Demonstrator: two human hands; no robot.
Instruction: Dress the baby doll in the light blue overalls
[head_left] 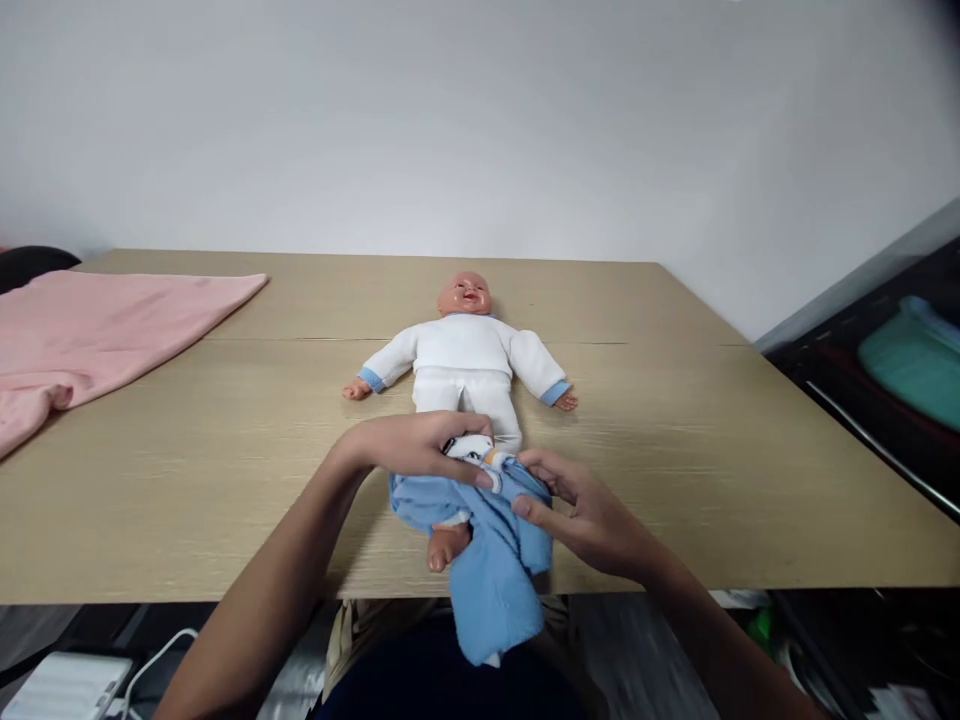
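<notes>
A baby doll in a white top and white trousers with blue cuffs lies on its back on the table, head away from me and arms spread. A blue garment with white trim lies bunched over its lower legs, one part hanging past the table's front edge. One bare foot sticks out at the left; the other is hidden. My left hand is closed on the garment near its white printed part. With thumb and fingers, my right hand grips the garment's right side.
A pink cloth lies on the left of the wooden table. Beyond the right edge is a dark case or shelf with a green item. A white box with a cable is below the table at left.
</notes>
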